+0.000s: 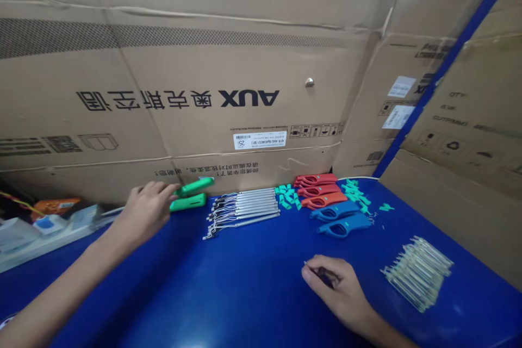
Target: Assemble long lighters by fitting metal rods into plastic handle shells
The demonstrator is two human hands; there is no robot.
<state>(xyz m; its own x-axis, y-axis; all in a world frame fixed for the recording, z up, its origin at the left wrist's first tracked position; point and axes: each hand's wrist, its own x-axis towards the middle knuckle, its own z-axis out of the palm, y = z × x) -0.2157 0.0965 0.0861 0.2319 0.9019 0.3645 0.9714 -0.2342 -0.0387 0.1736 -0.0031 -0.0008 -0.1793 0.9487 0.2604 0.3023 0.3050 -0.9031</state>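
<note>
While the left hand touches green handles, the right pinches a rod.

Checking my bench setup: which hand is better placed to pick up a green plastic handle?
Your left hand: its fingertips are right beside the green plastic handles. Your right hand is farther away and pinching a thin dark item.

Your right hand can slide left across the blue tabletop — that stretch below the metal rods looks passable. Straight ahead, the blue plastic handles and red ones block it; the pale rod pile sits rightward. Your left hand meets green handles, with the cardboard carton behind — that gap seems tight.
</note>
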